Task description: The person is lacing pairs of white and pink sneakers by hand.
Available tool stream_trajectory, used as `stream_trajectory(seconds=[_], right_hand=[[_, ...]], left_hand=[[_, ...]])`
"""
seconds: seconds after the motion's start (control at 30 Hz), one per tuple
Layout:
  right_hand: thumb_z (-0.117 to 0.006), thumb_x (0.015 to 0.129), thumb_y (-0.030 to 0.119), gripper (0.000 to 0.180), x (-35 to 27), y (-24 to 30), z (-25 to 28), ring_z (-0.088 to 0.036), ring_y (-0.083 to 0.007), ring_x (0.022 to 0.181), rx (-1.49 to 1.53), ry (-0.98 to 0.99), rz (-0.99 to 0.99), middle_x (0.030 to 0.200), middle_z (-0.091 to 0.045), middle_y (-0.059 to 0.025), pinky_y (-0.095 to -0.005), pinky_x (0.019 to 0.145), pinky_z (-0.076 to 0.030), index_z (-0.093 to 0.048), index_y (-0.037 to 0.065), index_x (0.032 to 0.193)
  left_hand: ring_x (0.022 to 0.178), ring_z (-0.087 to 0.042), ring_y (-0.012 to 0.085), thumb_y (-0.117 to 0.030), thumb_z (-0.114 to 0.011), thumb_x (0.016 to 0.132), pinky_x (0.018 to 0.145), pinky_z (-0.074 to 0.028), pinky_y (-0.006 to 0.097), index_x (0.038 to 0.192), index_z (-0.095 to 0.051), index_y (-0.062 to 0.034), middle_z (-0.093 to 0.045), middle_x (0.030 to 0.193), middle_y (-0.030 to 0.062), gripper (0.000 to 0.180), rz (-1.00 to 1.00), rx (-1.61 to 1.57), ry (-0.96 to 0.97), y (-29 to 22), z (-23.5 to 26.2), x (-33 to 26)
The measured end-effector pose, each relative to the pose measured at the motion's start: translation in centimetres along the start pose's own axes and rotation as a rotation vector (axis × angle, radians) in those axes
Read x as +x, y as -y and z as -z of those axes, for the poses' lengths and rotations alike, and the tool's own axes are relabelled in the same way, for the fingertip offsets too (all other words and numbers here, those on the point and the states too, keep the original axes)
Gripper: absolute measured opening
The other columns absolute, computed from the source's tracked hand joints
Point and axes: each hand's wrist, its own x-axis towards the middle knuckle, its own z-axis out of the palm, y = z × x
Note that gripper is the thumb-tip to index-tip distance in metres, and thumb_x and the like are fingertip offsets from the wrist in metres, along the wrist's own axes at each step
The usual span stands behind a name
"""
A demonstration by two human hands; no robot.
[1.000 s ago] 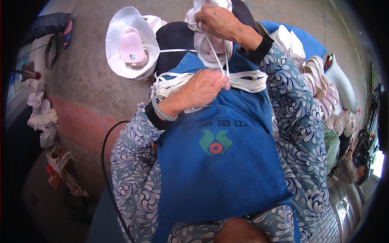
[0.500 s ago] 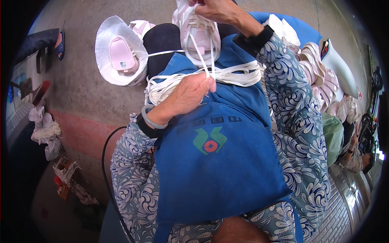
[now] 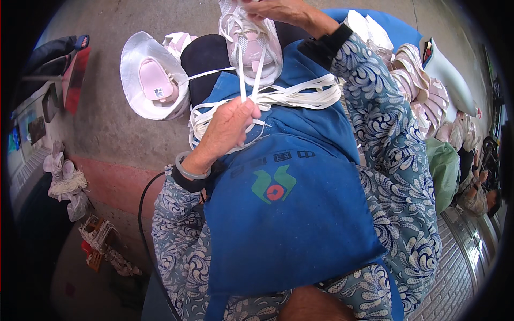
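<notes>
Two hands busy on one pink shoe point(image 3: 250, 45) held above the blue apron point(image 3: 289, 214). Right hand point(image 3: 273, 9) grips the shoe's top; left hand point(image 3: 227, 128) is closed on its white laces point(image 3: 249, 80), beside a lace bundle point(image 3: 300, 96). Another shoe point(image 3: 155, 80) lies on the floor.

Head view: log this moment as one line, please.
left hand: pinching white lace | right hand: gripping pink-and-white shoe at top | lace bundle: on blue apron | second shoe: on floor, left
</notes>
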Motion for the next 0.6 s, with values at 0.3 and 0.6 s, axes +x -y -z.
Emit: stream_trajectory(seconds=[0.3,0.6], right_hand=[[-0.051,0.088,0.024,0.024,-7.8,2.7,3.5,-0.056,-0.0085,0.052,0.01,0.54,-0.381,0.067,-0.059,-0.0033,-0.0215,0.043,-0.044,-0.062,0.004,0.089],[-0.044,0.089,0.017,0.027,-11.2,8.3,-1.3,-0.049,-0.0095,0.043,0.665,0.534,-0.88,0.073,-0.06,-0.0069,-0.0232,0.038,-0.039,-0.059,-0.004,0.099]], left_hand=[[0.044,-0.022,-0.0011,-0.028,-0.04,0.096,0.036,-0.023,0.014,0.084,-0.049,-0.006,-0.028,0.056,-0.0101,0.026,-0.089,-0.302,-0.189,-0.2,1.9,-0.7],[0.045,-0.029,0.0009,-0.031,-0.039,0.096,0.039,-0.026,0.015,0.086,-0.053,-0.0058,-0.035,0.059,-0.0075,0.031,-0.075,0.207,0.118,-0.9,-0.1,-0.3]])
